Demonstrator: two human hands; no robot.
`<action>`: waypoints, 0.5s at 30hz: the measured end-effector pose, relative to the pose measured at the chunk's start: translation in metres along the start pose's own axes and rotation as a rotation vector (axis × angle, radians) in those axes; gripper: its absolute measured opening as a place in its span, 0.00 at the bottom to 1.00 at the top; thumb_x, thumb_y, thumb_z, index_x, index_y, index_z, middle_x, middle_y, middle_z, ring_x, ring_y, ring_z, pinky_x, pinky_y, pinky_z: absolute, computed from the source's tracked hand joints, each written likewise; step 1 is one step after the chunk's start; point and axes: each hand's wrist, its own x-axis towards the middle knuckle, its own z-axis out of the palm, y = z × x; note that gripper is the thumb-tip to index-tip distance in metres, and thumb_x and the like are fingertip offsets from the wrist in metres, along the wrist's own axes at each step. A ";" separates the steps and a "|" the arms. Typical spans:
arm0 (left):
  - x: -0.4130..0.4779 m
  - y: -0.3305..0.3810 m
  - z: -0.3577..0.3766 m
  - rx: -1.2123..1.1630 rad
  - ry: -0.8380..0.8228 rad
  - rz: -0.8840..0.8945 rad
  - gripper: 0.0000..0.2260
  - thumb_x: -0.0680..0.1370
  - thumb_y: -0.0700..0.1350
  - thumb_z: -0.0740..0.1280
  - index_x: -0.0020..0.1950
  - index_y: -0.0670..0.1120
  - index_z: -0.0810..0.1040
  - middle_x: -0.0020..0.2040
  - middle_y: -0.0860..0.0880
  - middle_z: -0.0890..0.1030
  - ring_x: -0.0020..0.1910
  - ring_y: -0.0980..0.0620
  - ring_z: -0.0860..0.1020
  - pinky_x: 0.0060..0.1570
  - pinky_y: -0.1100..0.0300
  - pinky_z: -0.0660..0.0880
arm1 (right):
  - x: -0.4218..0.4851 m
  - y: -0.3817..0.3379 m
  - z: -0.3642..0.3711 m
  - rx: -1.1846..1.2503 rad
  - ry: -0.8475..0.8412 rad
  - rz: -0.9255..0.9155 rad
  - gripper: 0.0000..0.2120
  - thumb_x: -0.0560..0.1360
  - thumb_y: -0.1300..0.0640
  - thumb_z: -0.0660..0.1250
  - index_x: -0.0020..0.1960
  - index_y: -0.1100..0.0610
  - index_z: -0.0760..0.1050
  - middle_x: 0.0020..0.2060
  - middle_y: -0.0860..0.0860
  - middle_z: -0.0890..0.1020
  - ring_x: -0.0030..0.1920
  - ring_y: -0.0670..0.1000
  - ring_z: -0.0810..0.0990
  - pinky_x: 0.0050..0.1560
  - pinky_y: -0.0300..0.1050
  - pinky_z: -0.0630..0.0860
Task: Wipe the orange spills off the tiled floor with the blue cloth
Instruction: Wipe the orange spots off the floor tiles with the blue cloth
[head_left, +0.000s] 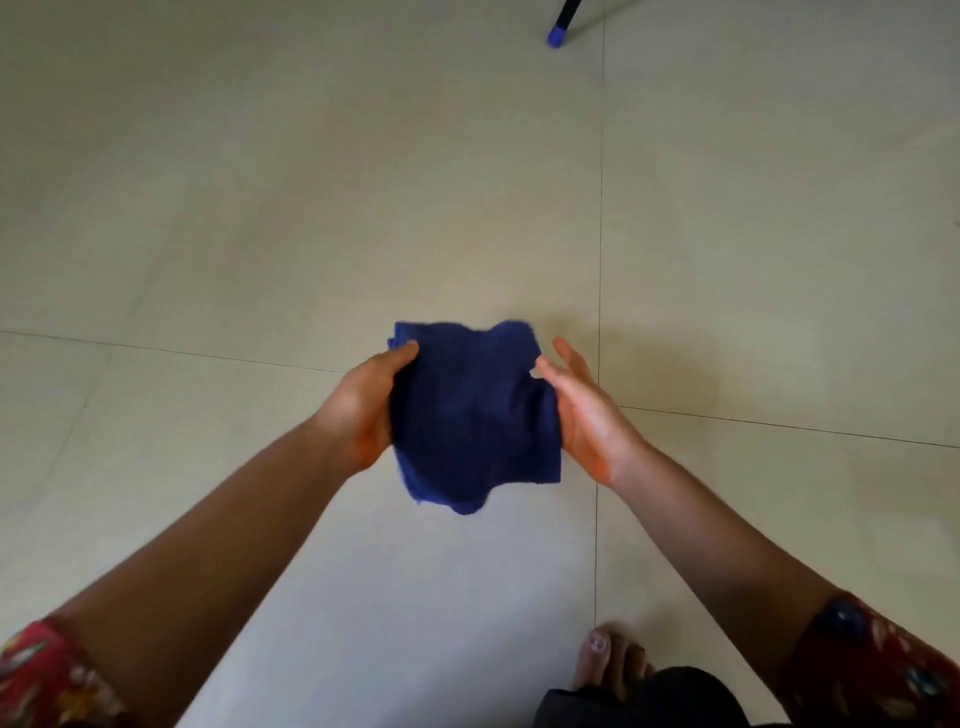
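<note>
A folded dark blue cloth is held in the air above the pale tiled floor, between both hands. My left hand grips its left edge, thumb on top. My right hand supports the right edge from the side and below, with its fingers spread and stretched forward. No orange spill shows on the tiles in view.
Dark grout lines cross the floor near the hands. A black furniture leg with a blue cap stands at the far top right. My bare foot and a dark trouser leg are at the bottom right.
</note>
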 end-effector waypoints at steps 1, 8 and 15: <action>0.003 -0.003 -0.007 0.081 0.042 -0.044 0.09 0.80 0.47 0.63 0.54 0.44 0.79 0.55 0.46 0.82 0.51 0.50 0.80 0.54 0.55 0.73 | -0.004 -0.001 -0.003 -0.106 0.066 -0.067 0.27 0.78 0.52 0.65 0.73 0.39 0.59 0.55 0.51 0.83 0.55 0.49 0.82 0.60 0.49 0.76; 0.000 -0.015 -0.022 0.612 0.034 -0.031 0.52 0.57 0.45 0.78 0.77 0.48 0.57 0.62 0.53 0.70 0.62 0.49 0.72 0.60 0.55 0.70 | -0.025 0.004 -0.006 -0.766 0.174 -0.385 0.24 0.73 0.60 0.70 0.66 0.45 0.74 0.43 0.54 0.83 0.44 0.50 0.81 0.52 0.50 0.78; -0.015 0.012 -0.026 1.129 0.006 0.394 0.17 0.67 0.41 0.74 0.52 0.57 0.81 0.47 0.52 0.84 0.45 0.50 0.82 0.42 0.56 0.78 | -0.044 -0.016 -0.001 -1.054 0.299 -0.537 0.11 0.65 0.58 0.76 0.43 0.47 0.78 0.36 0.43 0.82 0.39 0.42 0.80 0.46 0.47 0.79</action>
